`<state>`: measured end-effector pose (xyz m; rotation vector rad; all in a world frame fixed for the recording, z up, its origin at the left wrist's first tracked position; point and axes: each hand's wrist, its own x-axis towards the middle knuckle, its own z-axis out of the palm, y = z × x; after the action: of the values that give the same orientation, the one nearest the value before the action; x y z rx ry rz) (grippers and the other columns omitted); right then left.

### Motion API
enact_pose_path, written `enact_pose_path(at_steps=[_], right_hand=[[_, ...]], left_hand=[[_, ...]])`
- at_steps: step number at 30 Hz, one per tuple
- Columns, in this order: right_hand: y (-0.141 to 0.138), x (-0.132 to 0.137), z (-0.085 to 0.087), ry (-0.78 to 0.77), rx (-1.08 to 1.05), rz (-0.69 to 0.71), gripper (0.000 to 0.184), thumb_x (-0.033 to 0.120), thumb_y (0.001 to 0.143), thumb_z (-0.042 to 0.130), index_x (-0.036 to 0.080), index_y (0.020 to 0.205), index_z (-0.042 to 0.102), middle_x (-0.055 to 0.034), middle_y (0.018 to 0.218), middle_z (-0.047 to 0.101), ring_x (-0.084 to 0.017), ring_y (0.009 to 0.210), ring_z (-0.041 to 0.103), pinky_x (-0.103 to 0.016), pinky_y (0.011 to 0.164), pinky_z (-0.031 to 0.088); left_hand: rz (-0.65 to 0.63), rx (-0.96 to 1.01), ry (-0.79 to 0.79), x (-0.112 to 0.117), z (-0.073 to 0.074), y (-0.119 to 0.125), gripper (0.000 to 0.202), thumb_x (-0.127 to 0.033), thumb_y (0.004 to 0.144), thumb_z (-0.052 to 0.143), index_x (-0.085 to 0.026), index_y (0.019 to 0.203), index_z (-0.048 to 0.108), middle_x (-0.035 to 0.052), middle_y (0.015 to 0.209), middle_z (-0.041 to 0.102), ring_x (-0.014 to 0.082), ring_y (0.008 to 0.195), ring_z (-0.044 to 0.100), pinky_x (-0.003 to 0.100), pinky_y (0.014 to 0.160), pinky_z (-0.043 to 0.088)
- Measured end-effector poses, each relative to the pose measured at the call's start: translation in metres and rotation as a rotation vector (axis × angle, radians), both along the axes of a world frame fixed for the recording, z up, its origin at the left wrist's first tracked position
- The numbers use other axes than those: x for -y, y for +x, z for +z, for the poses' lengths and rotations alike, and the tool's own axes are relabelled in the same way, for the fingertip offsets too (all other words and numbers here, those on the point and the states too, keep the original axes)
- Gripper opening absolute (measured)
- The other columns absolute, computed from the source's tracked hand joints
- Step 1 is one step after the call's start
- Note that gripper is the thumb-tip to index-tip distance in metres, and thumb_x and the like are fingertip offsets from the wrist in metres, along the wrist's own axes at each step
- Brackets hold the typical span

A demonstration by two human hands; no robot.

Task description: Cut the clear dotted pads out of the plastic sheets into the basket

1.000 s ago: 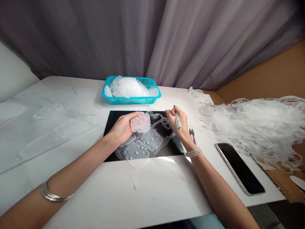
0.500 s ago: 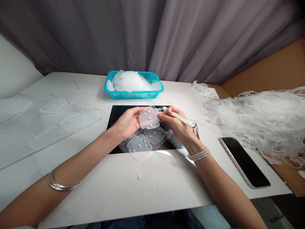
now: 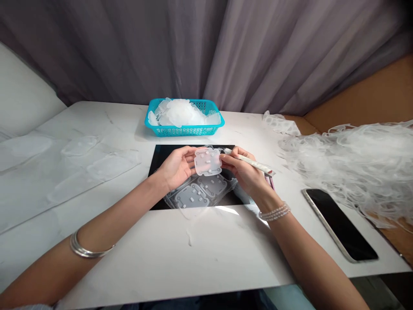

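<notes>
the left grip (image 3: pixel 177 168), half curled, and right grip (image 3: pixel 248 172), closed round a pen-like tool (image 3: pixel 256 165), hold the frosted piece (image 3: pixel 208 162) between them by opposite edges; light, even support seems best.

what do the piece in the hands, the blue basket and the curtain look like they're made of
Piece: probably silicone or soft plastic, frosted; it looks milky and translucent, with small raised nubs. Basket: likely moulded plastic, slightly glossy, with perforated walls. Curtain: seemingly fabric, mostly matte, hanging in soft folds.
</notes>
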<state>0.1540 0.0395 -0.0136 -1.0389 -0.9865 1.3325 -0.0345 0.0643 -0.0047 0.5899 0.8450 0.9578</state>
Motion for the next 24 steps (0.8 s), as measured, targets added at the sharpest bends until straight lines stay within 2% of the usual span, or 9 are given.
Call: enact_pose_path(at_steps=[4, 7, 10, 13, 16, 18, 19, 24], right_hand=[[0.001, -0.001, 0.000, -0.002, -0.017, -0.027, 0.043, 0.020, 0.066, 0.082, 0.022, 0.062, 0.039, 0.0051, 0.062, 0.054, -0.012, 0.065, 0.056, -0.027, 0.070, 0.051], [0.003, -0.003, -0.001, 0.055, 0.014, -0.074, 0.042, 0.021, 0.069, 0.079, 0.022, 0.063, 0.038, 0.0063, 0.061, 0.049, -0.011, 0.063, 0.054, -0.026, 0.067, 0.049], [0.002, -0.001, -0.001, 0.219, 0.132, -0.197, 0.036, 0.022, 0.077, 0.073, 0.022, 0.066, 0.038, 0.0059, 0.061, 0.049, -0.012, 0.064, 0.055, -0.026, 0.065, 0.046], [-0.006, 0.005, -0.001, 0.406, 0.346, -0.318, 0.037, 0.024, 0.083, 0.069, 0.022, 0.066, 0.037, 0.0028, 0.066, 0.055, -0.014, 0.072, 0.061, -0.027, 0.069, 0.045], [-0.017, 0.014, 0.000, 0.471, 0.483, -0.166, 0.036, 0.027, 0.089, 0.064, 0.023, 0.066, 0.036, -0.0004, 0.072, 0.061, -0.018, 0.082, 0.068, -0.030, 0.072, 0.049], [-0.021, 0.017, 0.004, 0.475, 0.462, -0.079, 0.034, 0.028, 0.092, 0.061, 0.023, 0.068, 0.036, -0.0021, 0.076, 0.066, -0.020, 0.086, 0.071, -0.033, 0.075, 0.053], [-0.020, 0.018, 0.006, 0.477, 0.420, -0.092, 0.034, 0.028, 0.092, 0.061, 0.024, 0.069, 0.036, -0.0028, 0.078, 0.068, -0.021, 0.087, 0.072, -0.034, 0.077, 0.054], [0.001, 0.005, 0.010, 0.431, 0.149, -0.329, 0.035, 0.028, 0.088, 0.066, 0.024, 0.071, 0.036, -0.0051, 0.086, 0.075, -0.021, 0.085, 0.074, -0.039, 0.084, 0.058]], left_hand=[[0.011, 0.017, -0.008, 0.000, 0.000, -0.001, 0.023, -0.016, 0.085, 0.053, -0.007, 0.099, 0.070, 0.0178, 0.106, 0.073, 0.0257, 0.101, 0.071, 0.043, 0.093, 0.058], [-0.008, 0.030, -0.006, 0.000, -0.002, -0.003, 0.025, -0.017, 0.086, 0.053, -0.007, 0.104, 0.068, 0.0197, 0.116, 0.070, 0.0271, 0.109, 0.069, 0.043, 0.097, 0.056], [0.028, 0.014, -0.033, 0.000, -0.006, -0.005, 0.038, -0.019, 0.088, 0.056, -0.010, 0.124, 0.061, 0.0197, 0.130, 0.064, 0.0272, 0.117, 0.065, 0.041, 0.099, 0.054], [0.070, 0.014, -0.074, 0.003, -0.007, -0.003, 0.048, -0.024, 0.090, 0.057, -0.013, 0.136, 0.053, 0.0187, 0.138, 0.058, 0.0275, 0.116, 0.065, 0.039, 0.099, 0.054], [-0.016, 0.095, -0.105, 0.007, -0.002, 0.001, 0.048, -0.034, 0.096, 0.047, -0.011, 0.138, 0.051, 0.0191, 0.130, 0.063, 0.0260, 0.100, 0.070, 0.040, 0.090, 0.056], [-0.074, 0.161, -0.125, 0.009, 0.002, 0.003, 0.050, -0.038, 0.099, 0.039, -0.008, 0.138, 0.051, 0.0195, 0.121, 0.067, 0.0249, 0.093, 0.071, 0.038, 0.083, 0.057], [-0.087, 0.189, -0.133, 0.010, 0.004, 0.004, 0.052, -0.039, 0.100, 0.036, -0.007, 0.138, 0.051, 0.0198, 0.118, 0.068, 0.0254, 0.093, 0.071, 0.038, 0.081, 0.057], [-0.078, 0.251, -0.154, 0.008, 0.005, 0.001, 0.052, -0.037, 0.100, 0.036, -0.004, 0.138, 0.051, 0.0223, 0.115, 0.069, 0.0321, 0.102, 0.070, 0.043, 0.083, 0.056]])
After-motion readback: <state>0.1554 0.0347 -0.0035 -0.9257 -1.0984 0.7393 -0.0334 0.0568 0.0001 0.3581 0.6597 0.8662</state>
